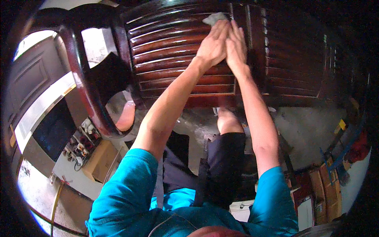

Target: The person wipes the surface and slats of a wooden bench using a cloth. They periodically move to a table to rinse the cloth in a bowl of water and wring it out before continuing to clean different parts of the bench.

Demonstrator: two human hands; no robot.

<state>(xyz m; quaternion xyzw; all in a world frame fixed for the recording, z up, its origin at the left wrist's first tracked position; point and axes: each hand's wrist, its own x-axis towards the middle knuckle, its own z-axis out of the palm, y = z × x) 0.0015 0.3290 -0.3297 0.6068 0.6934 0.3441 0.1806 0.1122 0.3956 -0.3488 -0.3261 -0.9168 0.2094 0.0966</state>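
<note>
A crumpled grey cloth [215,18] shows at the fingertips of my left hand [212,44], which presses it onto the dark, glossy wooden slats [165,51] of a bench-like piece of furniture. My right hand [237,46] lies close along the left one, fingers stretched forward, its inner edge touching or overlapping it. Whether the cloth reaches under the right palm is hidden. Both arms extend straight out over the slatted panel. To the left curves a thick polished wooden armrest [77,74] of the same furniture.
A second slatted panel [293,56] continues at the right, in shadow. Concrete floor [308,127] runs below the front rail. At the left are a dark screen [54,133], a shelf of small items [81,145] and a cardboard box [100,160]. Wooden shelving [325,189] stands lower right.
</note>
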